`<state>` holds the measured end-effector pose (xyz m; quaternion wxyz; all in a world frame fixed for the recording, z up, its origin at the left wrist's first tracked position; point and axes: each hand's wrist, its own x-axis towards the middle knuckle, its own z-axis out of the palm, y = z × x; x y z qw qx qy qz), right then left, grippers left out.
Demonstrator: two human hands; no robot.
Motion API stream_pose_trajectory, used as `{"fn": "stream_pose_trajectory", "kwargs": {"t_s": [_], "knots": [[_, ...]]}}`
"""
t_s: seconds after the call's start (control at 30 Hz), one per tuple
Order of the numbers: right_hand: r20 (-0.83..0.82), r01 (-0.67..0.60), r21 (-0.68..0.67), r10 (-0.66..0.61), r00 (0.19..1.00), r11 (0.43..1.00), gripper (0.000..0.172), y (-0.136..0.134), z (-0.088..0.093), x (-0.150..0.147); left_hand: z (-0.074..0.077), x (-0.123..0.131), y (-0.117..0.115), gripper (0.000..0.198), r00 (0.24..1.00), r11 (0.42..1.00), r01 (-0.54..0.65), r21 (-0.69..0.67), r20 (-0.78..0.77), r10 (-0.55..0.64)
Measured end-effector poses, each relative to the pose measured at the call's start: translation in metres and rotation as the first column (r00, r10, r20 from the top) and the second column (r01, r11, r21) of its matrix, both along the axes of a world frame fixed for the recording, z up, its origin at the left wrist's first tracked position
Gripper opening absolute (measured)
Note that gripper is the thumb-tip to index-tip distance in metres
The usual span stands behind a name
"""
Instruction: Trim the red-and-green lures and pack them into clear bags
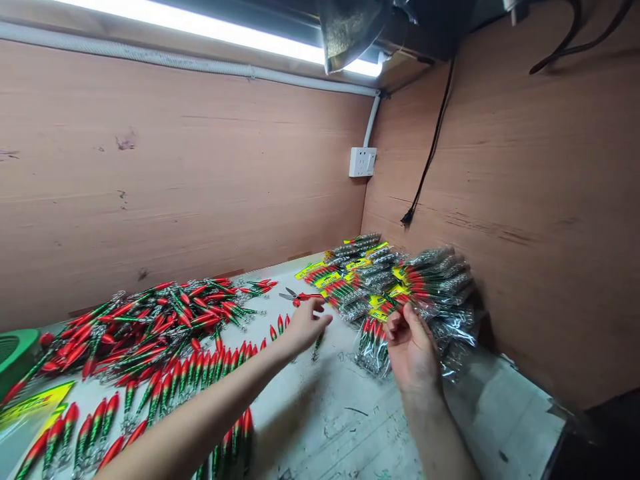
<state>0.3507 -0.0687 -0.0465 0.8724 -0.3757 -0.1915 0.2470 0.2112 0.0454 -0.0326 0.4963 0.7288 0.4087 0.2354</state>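
My left hand (306,328) reaches over the white tabletop beside red-handled snips (305,297). Its fingers are bent and the thumb stands apart, with nothing visibly gripped. A single dark green fishing lure (318,345) lies just below those fingertips. My right hand (414,347) is closed, thumb against curled fingers, at the near edge of a pile of bagged lures (430,280). What it pinches, if anything, is hidden. Close to its left side is a clear bag of red and green lures (373,345).
Loose red and green lures (165,320) are heaped at the left, with rows of lures (200,370) in front. A green tape roll (17,360) and yellow-headed packaging (37,407) sit at far left. Wooden walls (225,167) enclose the table; a black cable (435,143) hangs down.
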Motion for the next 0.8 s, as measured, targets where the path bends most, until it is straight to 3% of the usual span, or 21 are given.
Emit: {"fn": "stream_pose_trajectory", "kwargs": {"t_s": [0.13,0.2,0.3,0.37,0.4,0.47,0.57,0.67,0.73,0.8], "knots": [[0.219,-0.001,-0.089,0.021,0.975,0.996,0.019,0.003,-0.003,-0.019,0.000,-0.085,-0.049,0.014,0.988,0.973,0.151,0.173,-0.048,-0.145],[0.387,-0.002,-0.138,0.056,0.920,0.990,0.015,0.002,-0.004,-0.036,-0.002,-0.130,-0.069,0.020,0.954,0.818,0.293,0.495,-0.206,-0.218],[0.669,-0.012,-0.207,0.150,0.728,0.978,0.007,-0.006,-0.007,-0.072,0.000,-0.195,-0.089,0.024,0.931,0.523,0.341,0.781,-0.360,-0.069],[0.830,-0.033,-0.229,0.213,0.515,0.973,0.003,-0.015,-0.011,-0.098,0.006,-0.236,-0.096,0.023,0.922,0.414,0.329,0.849,-0.384,0.054],[0.890,-0.041,-0.230,0.227,0.395,0.972,0.005,-0.021,-0.013,-0.111,0.009,-0.255,-0.099,0.022,0.915,0.399,0.320,0.860,-0.389,0.105],[0.961,-0.037,-0.214,0.217,0.171,0.976,0.012,-0.029,-0.020,-0.131,0.014,-0.292,-0.101,0.021,0.905,0.417,0.273,0.867,-0.378,0.194],[0.985,0.035,-0.153,0.155,-0.070,0.988,0.020,-0.034,-0.029,-0.148,0.012,-0.336,-0.094,0.020,0.873,0.530,0.150,0.835,-0.364,0.326],[0.969,0.099,-0.090,0.110,-0.221,0.991,0.025,-0.033,-0.037,-0.154,0.001,-0.368,-0.075,0.031,0.772,0.669,-0.115,0.735,-0.357,0.526],[0.956,0.113,-0.056,0.086,-0.279,0.992,0.024,-0.034,-0.041,-0.156,-0.008,-0.384,-0.059,0.043,0.646,0.679,-0.331,0.656,-0.367,0.670],[0.949,0.107,-0.026,0.059,-0.310,0.994,0.021,-0.038,-0.044,-0.158,-0.016,-0.398,-0.045,0.047,0.559,0.653,-0.433,0.622,-0.383,0.736]]}}
